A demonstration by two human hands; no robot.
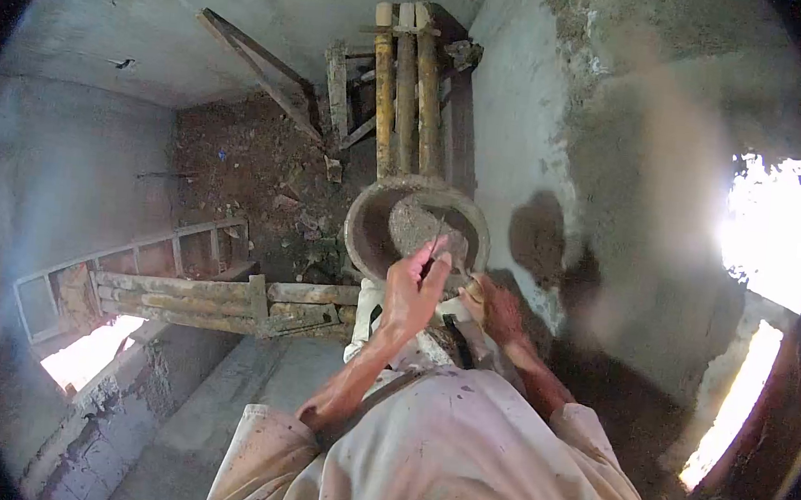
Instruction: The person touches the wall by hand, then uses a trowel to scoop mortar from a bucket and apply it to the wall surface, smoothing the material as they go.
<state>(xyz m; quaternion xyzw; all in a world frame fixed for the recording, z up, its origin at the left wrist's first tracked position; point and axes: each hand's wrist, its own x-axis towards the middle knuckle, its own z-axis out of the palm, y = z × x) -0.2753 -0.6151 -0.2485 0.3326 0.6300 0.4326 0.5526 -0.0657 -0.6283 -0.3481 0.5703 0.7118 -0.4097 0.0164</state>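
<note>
A round basin [360, 237] with grey mortar [412, 224] inside stands at the near end of the upright-running bamboo poles. My left hand [417, 278] is closed over the basin's near part, its fingers round the handle of a thin dark tool [440, 227], probably a trowel, whose blade is hard to make out. Close to its right, my right hand [491, 306] is at the basin's near rim with curled fingers; what it grips, if anything, is too small to name.
Bamboo poles [404, 98] extend beyond the basin, and more poles [187, 298] run left. A ladder-like frame [154, 257] lies at left. Wooden props [262, 71] lean above the rubble floor [254, 180]. A plastered wall [517, 117] rises close on the right.
</note>
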